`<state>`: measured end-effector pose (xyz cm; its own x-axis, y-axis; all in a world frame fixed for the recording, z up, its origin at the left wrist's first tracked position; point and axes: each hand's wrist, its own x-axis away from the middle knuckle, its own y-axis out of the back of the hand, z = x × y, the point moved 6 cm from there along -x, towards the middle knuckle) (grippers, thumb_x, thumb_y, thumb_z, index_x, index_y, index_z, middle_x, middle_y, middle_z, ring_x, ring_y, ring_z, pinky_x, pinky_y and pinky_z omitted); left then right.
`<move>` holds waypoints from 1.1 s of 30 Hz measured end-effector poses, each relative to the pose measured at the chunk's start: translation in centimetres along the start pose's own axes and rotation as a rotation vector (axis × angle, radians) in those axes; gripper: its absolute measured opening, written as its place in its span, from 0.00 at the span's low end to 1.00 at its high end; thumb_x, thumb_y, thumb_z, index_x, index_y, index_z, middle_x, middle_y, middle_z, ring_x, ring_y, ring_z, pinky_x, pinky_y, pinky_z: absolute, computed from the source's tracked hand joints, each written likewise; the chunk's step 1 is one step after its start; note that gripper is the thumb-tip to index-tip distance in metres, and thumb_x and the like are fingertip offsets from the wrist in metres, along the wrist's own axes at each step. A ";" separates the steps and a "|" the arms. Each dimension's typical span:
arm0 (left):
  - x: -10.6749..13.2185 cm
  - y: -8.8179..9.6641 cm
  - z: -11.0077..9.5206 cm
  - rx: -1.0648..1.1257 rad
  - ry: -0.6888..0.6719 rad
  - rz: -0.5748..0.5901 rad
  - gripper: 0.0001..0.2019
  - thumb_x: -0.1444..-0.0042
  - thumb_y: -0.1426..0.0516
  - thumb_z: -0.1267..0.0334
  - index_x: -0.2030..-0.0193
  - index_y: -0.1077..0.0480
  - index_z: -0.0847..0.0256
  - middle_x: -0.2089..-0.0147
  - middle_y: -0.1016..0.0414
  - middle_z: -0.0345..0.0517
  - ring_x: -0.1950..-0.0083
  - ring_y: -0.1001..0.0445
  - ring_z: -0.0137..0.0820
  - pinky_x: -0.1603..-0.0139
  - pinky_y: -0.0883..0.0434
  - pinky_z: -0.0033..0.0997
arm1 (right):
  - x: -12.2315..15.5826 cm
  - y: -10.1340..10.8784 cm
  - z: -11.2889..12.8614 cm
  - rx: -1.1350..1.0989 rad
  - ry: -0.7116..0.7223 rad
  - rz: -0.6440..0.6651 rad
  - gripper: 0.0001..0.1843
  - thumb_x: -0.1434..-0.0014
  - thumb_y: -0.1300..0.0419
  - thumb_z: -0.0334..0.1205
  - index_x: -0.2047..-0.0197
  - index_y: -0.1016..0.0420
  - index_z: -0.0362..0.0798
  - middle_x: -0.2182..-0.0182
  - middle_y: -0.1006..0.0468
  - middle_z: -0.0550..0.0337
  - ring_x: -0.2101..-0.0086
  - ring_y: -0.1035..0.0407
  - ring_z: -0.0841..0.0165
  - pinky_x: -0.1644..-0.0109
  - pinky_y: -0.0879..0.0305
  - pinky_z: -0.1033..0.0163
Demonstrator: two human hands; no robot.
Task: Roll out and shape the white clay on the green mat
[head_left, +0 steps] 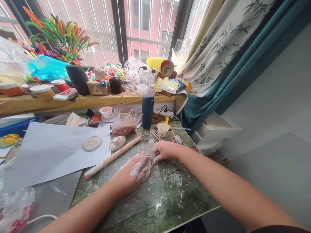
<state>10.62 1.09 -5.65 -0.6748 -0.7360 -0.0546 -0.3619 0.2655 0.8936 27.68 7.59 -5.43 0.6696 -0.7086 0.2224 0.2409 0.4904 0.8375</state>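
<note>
My left hand [134, 170], dusted with white powder, lies flat with fingers stretched over a small pale clay disc [147, 164], which it partly hides. Beside the disc's right edge, my right hand [165, 150] is closed in a pinch. A thin pale sliver shows at its fingertips, too small to name. Both hands work above a clear sheet [136, 204] on the powder-marked green table. A wooden rolling pin [113, 157] lies behind my left hand, with a lump of clay [117, 142] just beyond it. On white paper [55, 155] rests a flat clay round [92, 143] marked with a star.
A paper cup [163, 129], thin sticks [156, 135] and a yellow glue gun [166, 122] are beyond my right hand. A dark blue cylinder [147, 111] stands by a bag of brown clay [125, 124]. Craft items crowd the windowsill [97, 103]. The table's edge [194, 218] runs near me.
</note>
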 end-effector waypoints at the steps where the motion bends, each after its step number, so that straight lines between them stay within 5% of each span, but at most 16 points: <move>1: 0.0 0.1 0.0 -0.002 -0.006 -0.007 0.25 0.30 0.51 0.58 0.29 0.37 0.58 0.27 0.36 0.50 0.26 0.39 0.43 0.26 0.39 0.51 | 0.0 0.2 0.2 0.009 -0.004 -0.002 0.14 0.47 0.25 0.46 0.70 0.22 0.46 0.69 0.26 0.65 0.68 0.33 0.71 0.65 0.43 0.68; 8: 0.1 0.5 0.0 -0.013 -0.011 -0.073 0.22 0.30 0.51 0.59 0.32 0.33 0.56 0.29 0.33 0.48 0.28 0.35 0.42 0.27 0.36 0.49 | 6.3 1.5 0.3 0.119 -0.222 -0.129 0.10 0.39 0.32 0.44 0.59 0.20 0.47 0.61 0.20 0.56 0.60 0.27 0.63 0.57 0.36 0.64; 13: 0.2 0.4 0.4 -0.009 0.012 -0.126 0.22 0.30 0.50 0.57 0.32 0.33 0.57 0.29 0.33 0.50 0.28 0.35 0.43 0.27 0.36 0.48 | 10.7 -2.2 2.9 0.188 -0.481 -0.192 0.21 0.30 0.50 0.31 0.39 0.25 0.49 0.49 0.20 0.47 0.51 0.24 0.60 0.49 0.32 0.60; 20: 0.2 1.1 0.5 -0.002 0.026 -0.114 0.22 0.30 0.50 0.56 0.33 0.33 0.56 0.28 0.34 0.48 0.28 0.35 0.43 0.27 0.36 0.49 | 8.7 -7.2 6.7 0.212 -0.624 -0.170 0.34 0.38 0.49 0.20 0.31 0.34 0.50 0.55 0.17 0.46 0.59 0.19 0.60 0.58 0.26 0.61; 26: -0.1 0.4 0.8 -0.021 0.029 -0.096 0.24 0.30 0.50 0.56 0.30 0.36 0.56 0.26 0.37 0.48 0.27 0.37 0.44 0.26 0.39 0.48 | 6.9 -9.7 8.0 0.151 -0.679 -0.203 0.32 0.34 0.46 0.29 0.28 0.40 0.44 0.61 0.16 0.42 0.64 0.18 0.58 0.64 0.24 0.60; 33: -0.5 0.0 0.5 -0.033 0.025 0.037 0.26 0.28 0.54 0.57 0.26 0.41 0.57 0.22 0.47 0.48 0.22 0.47 0.44 0.24 0.43 0.51 | 5.8 -10.2 9.7 0.134 -0.717 -0.083 0.39 0.39 0.48 0.21 0.26 0.46 0.42 0.56 0.17 0.38 0.61 0.18 0.58 0.63 0.24 0.60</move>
<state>10.62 1.80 -5.84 -0.6707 -0.7416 -0.0099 -0.3148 0.2725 0.9092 22.27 -6.44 -7.85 0.0179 -0.9210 0.3891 0.1516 0.3871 0.9095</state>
